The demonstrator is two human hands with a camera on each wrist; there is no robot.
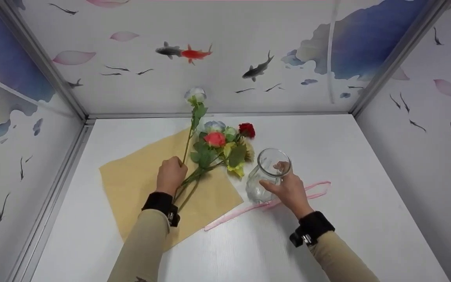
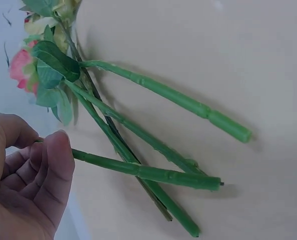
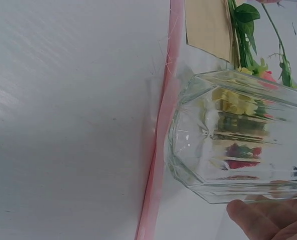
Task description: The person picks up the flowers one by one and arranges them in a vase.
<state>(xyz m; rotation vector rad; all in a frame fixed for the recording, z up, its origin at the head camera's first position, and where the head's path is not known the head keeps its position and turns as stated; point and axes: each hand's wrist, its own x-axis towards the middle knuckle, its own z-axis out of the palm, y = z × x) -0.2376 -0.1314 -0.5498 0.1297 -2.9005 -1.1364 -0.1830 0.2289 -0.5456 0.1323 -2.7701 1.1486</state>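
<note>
My left hand (image 1: 170, 174) pinches the stem of a pale white-blue artificial flower (image 1: 195, 94) between thumb and fingers, above brown wrapping paper (image 1: 131, 188). In the left wrist view, the green stem (image 2: 148, 172) runs out past the thumb, over other stems. Beside that hand lie more artificial flowers, among them a coral-pink one (image 1: 215, 139) and a dark red one (image 1: 247, 130). My right hand (image 1: 293, 192) grips a clear glass vase (image 1: 258, 188) at its right side, near the wide rim. Through the glass, flower colours show in the right wrist view.
A pink ribbon (image 1: 233, 215) lies on the white table (image 1: 347, 156), running by the vase's base and looping behind the right hand. Printed panels (image 1: 225, 94) with fish and petals enclose the table at the back and both sides.
</note>
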